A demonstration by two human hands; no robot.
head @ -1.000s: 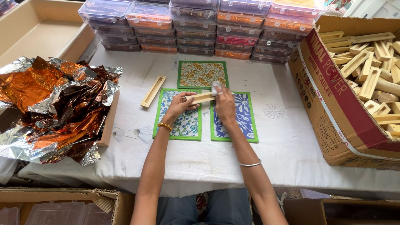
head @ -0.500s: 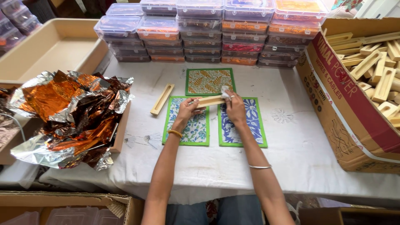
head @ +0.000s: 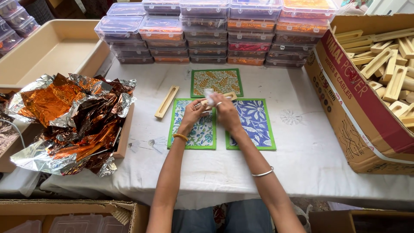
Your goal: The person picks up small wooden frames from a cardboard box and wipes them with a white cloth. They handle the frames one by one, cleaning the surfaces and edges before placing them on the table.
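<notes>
Holding a slim wooden holder (head: 217, 98) between them, both hands work above the middle of the table (head: 302, 168). The left hand (head: 194, 113) has its grip clamped on the near-left end of the piece, fingers curled around it. The right hand (head: 224, 111) has its grip closed on the piece as well, and presses a small white cloth (head: 210, 95) against its top face. The piece is raised clear of the table, tilted, above the gap between two printed mats.

Layout of the table:
- A blue-patterned mat with green border (head: 195, 129) lies under the left hand.
- A second blue mat with green border (head: 254, 125) lies just beside it, under the right forearm.
- An orange-and-green mat (head: 224, 77) lies beyond both, touching or nearly touching them.
- A second wooden holder (head: 166, 102), slotted along its length, lies flat to the left of the mats, apart from both hands.

Surroundings:
- Stacked clear plastic boxes (head: 207, 34) line the far edge of the table.
- A large cardboard box (head: 358, 112) at the right holds many more wooden pieces (head: 388, 64).
- A heap of crumpled orange and silver foil (head: 73, 121) fills a tray at the left.
- An empty beige tray (head: 56, 47) stands behind the foil.

Each wrist carries a bangle.
</notes>
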